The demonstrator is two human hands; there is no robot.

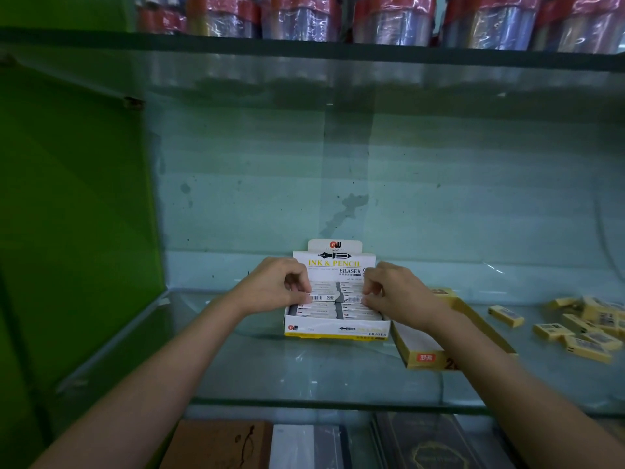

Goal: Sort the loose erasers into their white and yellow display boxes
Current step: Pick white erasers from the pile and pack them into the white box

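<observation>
On the glass shelf (304,374), a white box (334,328) of erasers is set, and a white eraser (324,297) is pinched over it at each end by the left hand (275,286) and right hand (394,294). Just right, a yellow box (429,358) is seen; loose yellow erasers (581,328) are scattered beyond.

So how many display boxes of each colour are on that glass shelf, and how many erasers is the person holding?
White display box: 1
Yellow display box: 1
White eraser, pinched between left hand and right hand: 1
Total: 3
</observation>
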